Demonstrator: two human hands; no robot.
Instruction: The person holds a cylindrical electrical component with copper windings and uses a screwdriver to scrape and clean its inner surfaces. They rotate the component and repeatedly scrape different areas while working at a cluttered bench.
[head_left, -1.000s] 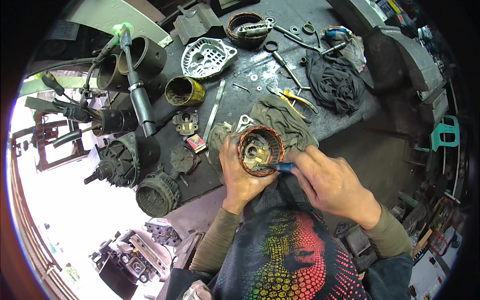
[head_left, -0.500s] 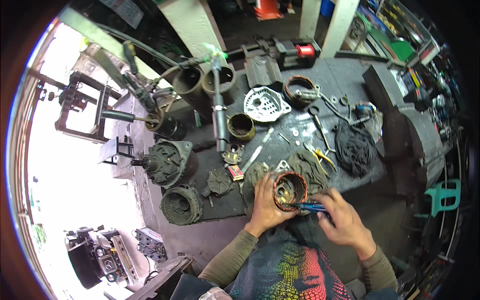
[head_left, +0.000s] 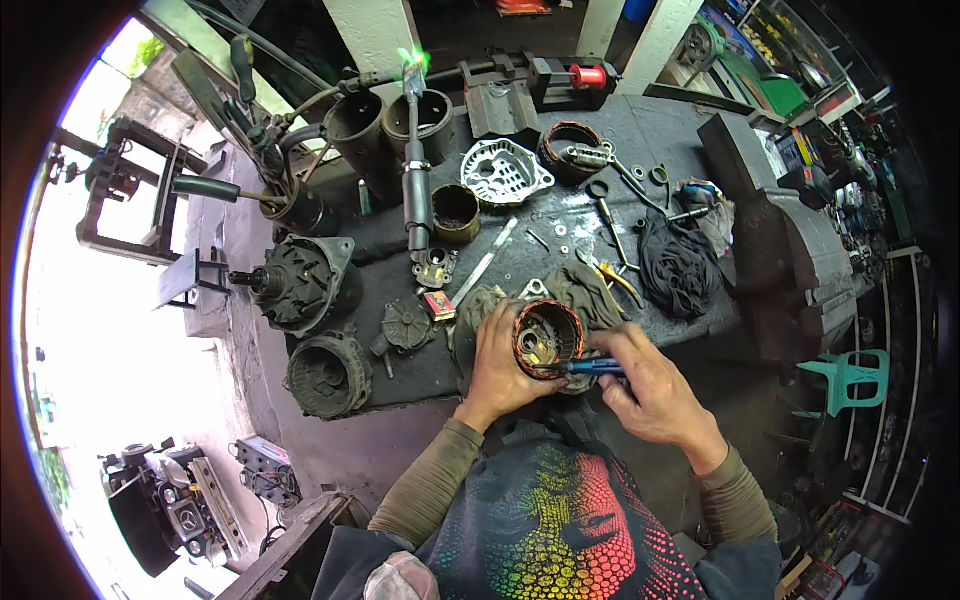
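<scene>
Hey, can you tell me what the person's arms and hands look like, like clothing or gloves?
The left hand and right hand are bare, without gloves. Snug olive-brown sleeves cover the forearms, ending near the wrists. Looser, dark shirt sleeves show over them higher up.

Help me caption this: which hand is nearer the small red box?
Left. The left hand, holding the wound ring, is right of and below the small red box; the right hand, with a blue-handled tool, is farther right, past the ring.
</scene>
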